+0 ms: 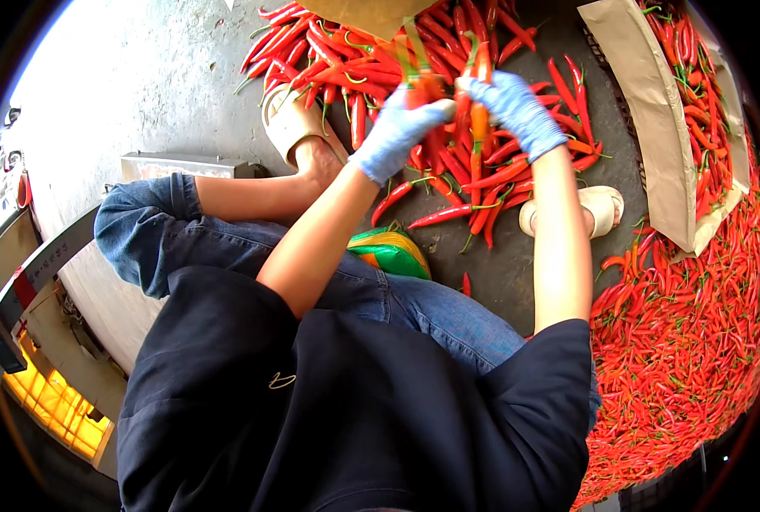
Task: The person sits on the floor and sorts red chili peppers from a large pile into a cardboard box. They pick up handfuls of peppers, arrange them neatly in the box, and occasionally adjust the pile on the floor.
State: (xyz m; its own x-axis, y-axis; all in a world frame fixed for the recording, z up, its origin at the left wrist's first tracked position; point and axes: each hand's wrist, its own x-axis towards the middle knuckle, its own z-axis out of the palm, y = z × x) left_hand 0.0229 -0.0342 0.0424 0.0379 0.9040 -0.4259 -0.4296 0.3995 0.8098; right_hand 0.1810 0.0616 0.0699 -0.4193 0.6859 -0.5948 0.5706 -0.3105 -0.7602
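Observation:
Both my hands wear light blue gloves and are raised over a pile of red chili peppers (346, 64) on the dark floor. In my left hand (397, 132) the fingers are closed round a few red chili peppers (421, 90), green stems pointing up, smeared by motion. Close beside it, my right hand (516, 107) is closed on an orange-red chili pepper (480, 124) that hangs upright from the fingertips. Other chilies may be hidden behind the fingers. Loose chilies (499, 179) are scattered below the hands, between my feet.
A crate lined with brown paper (644, 119) holds chilies at the right. Beside and below it spreads a large chili heap (678, 367). My sandalled feet (606, 209) flank the loose chilies. A green and yellow bundle (390, 252) lies by my leg; a metal box (183, 166) stands left.

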